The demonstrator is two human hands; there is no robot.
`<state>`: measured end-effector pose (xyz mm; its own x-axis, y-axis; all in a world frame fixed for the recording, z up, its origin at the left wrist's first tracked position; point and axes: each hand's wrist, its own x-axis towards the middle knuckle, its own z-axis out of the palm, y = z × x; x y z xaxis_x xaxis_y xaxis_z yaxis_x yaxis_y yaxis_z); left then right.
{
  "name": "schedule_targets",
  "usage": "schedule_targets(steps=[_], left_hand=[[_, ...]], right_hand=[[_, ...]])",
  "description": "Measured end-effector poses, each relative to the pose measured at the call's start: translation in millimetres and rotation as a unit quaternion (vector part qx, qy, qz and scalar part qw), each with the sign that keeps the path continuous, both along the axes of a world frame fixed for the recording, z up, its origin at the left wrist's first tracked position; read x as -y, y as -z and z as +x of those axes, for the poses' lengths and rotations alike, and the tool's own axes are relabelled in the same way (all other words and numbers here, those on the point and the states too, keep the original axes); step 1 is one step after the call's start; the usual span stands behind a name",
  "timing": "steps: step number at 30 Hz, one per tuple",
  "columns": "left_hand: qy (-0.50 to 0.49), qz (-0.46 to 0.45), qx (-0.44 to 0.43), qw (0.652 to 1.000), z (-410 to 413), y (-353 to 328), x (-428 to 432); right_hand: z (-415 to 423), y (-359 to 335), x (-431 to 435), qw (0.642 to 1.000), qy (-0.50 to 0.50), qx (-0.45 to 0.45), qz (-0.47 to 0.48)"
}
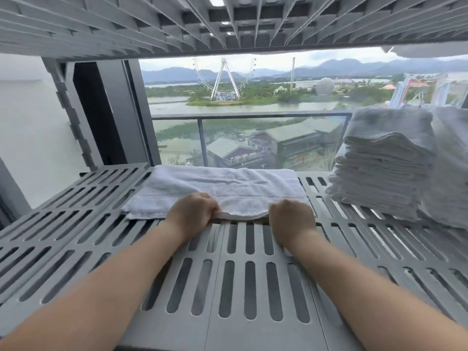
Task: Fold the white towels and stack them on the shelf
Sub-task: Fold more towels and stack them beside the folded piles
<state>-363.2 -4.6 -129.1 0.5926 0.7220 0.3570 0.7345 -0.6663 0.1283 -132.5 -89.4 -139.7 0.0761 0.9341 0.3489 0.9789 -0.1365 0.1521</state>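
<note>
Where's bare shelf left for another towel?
Bare: left end of shelf, between flat towel and wall; narrow strip between that towel and the towel stack. Crowded: right end, and front middle, where left hand and right hand grip the towel.

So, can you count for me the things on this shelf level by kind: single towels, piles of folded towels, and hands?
Single towel, lying flat: 1
Piles of folded towels: 2
Hands gripping its near edge, left hand and right hand: 2
Total: 5
</note>
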Motion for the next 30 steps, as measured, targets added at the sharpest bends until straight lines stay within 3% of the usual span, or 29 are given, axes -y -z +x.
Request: schedule_targets(steps=[4, 9, 12, 17, 22, 26, 30], left_hand=[[0.023, 0.018, 0.011, 1.0, -4.7, 1.3, -3.5], [-0.068, 0.092, -0.071, 0.991, -28.5, 1.6, -12.9], [-0.029, 0.121, -0.116, 0.985, -44.9, -2.7, -20.6], [0.051, 0.126, -0.008, 0.991, -68.8, -6.2, -19.5], [0.004, 0.093, -0.033, 0.995, -118.0, -9.1, -43.4], [0.094, 0.052, -0.025, 0.994, -146.1, -12.4, -47.1], [0.015, 0.069, -0.029, 0.997, -175.7, -17.6, -64.2]], right_hand=[[-20.3, -0.2, -10.5, 0.999, -0.029, 0.029, 0.015], [-25.1, 2.4, -13.2, 0.998, 0.006, 0.052, 0.019], [-27.1, 4.5, -14.6, 0.997, 0.04, 0.058, 0.025], [-39.9, 3.9, -20.9, 0.993, 0.1, 0.055, 0.021], [-42.6, 5.7, -22.7, 0.99, 0.129, 0.049, 0.032], [-41.0, 9.5, -22.7, 0.988, 0.142, 0.038, 0.056], [-40.7, 13.0, -23.4, 0.987, 0.146, 0.024, 0.061]])
